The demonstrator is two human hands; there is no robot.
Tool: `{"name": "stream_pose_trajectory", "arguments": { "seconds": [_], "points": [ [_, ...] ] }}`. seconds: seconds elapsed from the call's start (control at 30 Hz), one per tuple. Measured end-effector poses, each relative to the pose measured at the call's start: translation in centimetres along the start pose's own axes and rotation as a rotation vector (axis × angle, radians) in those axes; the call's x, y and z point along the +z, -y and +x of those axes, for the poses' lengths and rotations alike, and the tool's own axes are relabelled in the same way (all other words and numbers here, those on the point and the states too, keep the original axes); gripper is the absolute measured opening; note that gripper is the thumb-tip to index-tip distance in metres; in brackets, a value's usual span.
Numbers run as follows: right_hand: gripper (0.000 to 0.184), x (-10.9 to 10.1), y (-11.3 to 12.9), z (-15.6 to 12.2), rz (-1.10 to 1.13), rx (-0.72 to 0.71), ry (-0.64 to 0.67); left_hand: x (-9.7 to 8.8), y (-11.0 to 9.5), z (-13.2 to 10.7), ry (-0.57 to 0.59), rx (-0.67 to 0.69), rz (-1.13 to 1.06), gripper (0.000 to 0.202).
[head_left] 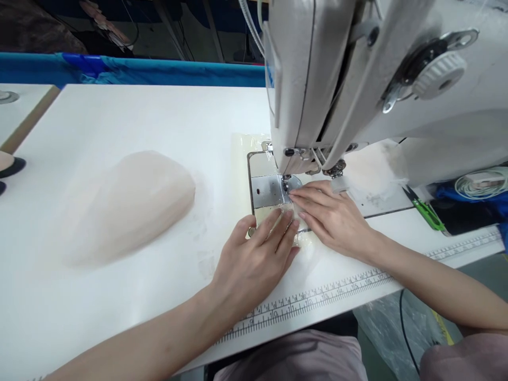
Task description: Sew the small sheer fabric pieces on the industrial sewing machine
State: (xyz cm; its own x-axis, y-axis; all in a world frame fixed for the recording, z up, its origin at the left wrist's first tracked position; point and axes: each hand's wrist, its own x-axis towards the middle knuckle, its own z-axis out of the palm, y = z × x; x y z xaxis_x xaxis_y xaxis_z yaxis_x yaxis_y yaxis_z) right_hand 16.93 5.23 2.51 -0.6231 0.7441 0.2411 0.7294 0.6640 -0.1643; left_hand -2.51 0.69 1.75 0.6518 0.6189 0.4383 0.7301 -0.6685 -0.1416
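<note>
A white sewing machine (357,74) stands at the right of a white table (119,116). Its presser foot (286,184) sits over the metal needle plate (266,190). A small sheer piece of fabric (304,244) lies flat under both hands in front of the foot. My left hand (254,259) lies palm down on the fabric with its fingers stretched forward. My right hand (331,217) also rests flat on it, fingertips almost touching the presser foot.
A pile of pale pink sheer fabric (130,203) lies on the table to the left. Green thread snips (426,211) rest at the right of the machine bed. A printed ruler (317,296) runs along the table's front edge. A blue bin edge (159,71) lies behind.
</note>
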Motion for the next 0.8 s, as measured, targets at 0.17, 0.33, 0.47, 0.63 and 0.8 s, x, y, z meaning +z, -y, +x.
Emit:
{"name": "stream_pose_trajectory", "arguments": {
  "seconds": [0.17, 0.33, 0.47, 0.63, 0.8],
  "points": [
    [0.036, 0.0, 0.2, 0.0, -0.014, -0.042, 0.010, 0.1, 0.0, -0.2, -0.014, 0.002, 0.005, 0.025],
    [0.039, 0.5, -0.4, 0.4, -0.141, -0.019, -0.029, 0.1, -0.1, -0.1, -0.025, 0.006, 0.025, 0.025],
    [0.039, 0.4, -2.0, 0.8, -0.273, 0.072, -0.035, 0.1, 0.0, 0.0, -0.028, -0.003, 0.011, 0.024],
    [0.027, -1.0, -2.0, 0.2, -0.347, 0.079, -0.219, 0.2, 0.3, 0.1, -0.010, -0.029, -0.031, 0.025],
    [0.030, -0.8, 0.4, -0.7, -0.246, -0.086, -0.112, 0.4, 0.9, 0.5, -0.012, -0.063, -0.040, 0.025]
  ]
}}
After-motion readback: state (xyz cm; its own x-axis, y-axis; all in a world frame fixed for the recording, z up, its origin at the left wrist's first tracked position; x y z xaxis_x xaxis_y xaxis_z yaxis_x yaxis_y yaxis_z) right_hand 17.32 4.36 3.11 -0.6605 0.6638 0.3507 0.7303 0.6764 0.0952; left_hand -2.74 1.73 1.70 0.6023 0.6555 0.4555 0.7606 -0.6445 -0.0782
